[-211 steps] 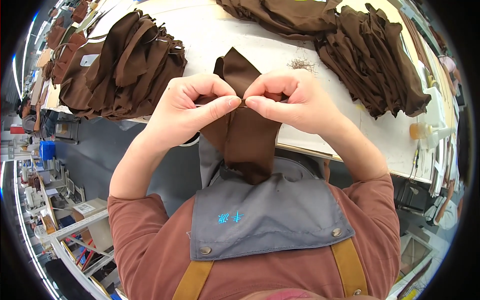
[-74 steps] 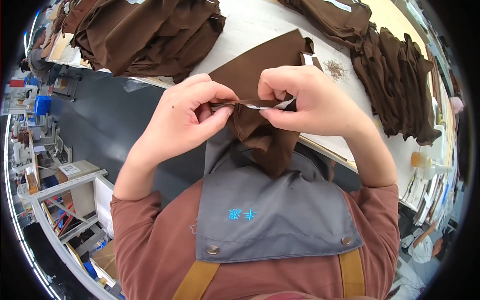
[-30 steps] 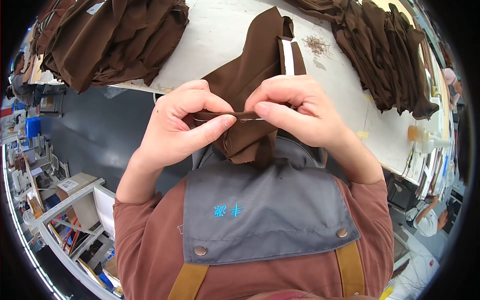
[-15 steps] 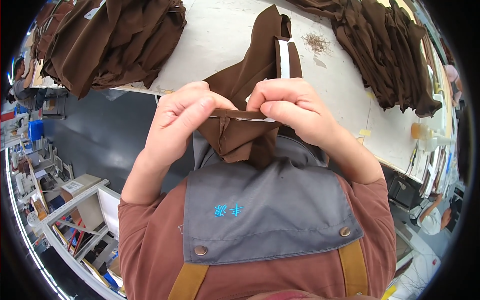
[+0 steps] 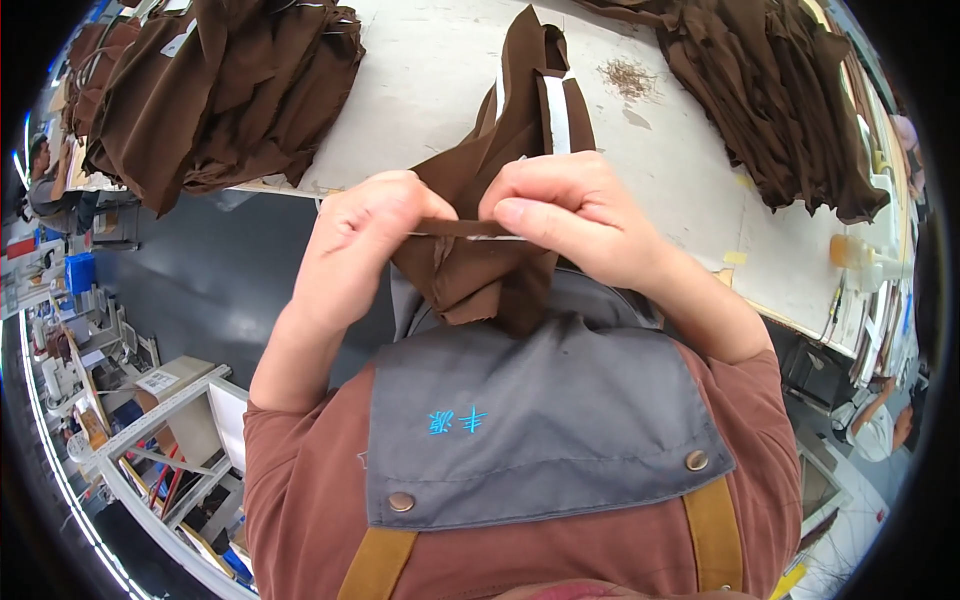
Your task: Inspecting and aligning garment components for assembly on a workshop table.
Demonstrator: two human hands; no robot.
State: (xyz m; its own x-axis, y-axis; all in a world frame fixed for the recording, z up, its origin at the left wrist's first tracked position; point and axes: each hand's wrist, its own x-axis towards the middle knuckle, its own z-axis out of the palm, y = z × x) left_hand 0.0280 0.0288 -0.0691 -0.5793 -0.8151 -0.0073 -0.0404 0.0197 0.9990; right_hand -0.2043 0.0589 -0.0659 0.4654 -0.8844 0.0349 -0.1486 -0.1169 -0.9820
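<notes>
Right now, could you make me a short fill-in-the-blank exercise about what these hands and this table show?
1. The bare left hand and the bare right hand both hold one ____, folded-edge fabric piece.
2. On the whitish flat tabletop, the scatter of thin, thread-like scraps lies nearer the ____ hand.
3. The grey cloth apron bib has ____ round metal studs.

Missing words: brown; right; two.
</notes>
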